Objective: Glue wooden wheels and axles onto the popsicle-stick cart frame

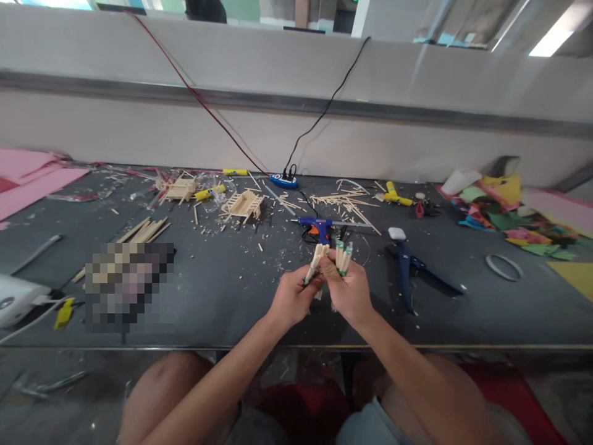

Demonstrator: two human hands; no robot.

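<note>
Both hands met above the near edge of the dark bench. The left hand had its grip closed on a bundle of wooden sticks, and the right hand had its grip closed on more sticks. A blue glue gun lay just behind them, with blue pliers to the right.

Pale sticks with green marks, blue glue gun, grey table.

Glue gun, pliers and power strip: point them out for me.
Glue gun (315,225): head view, on its blue body.
Pliers (406,266): head view, on the blue handle.
Power strip (284,180): head view, on its blue top.
</note>
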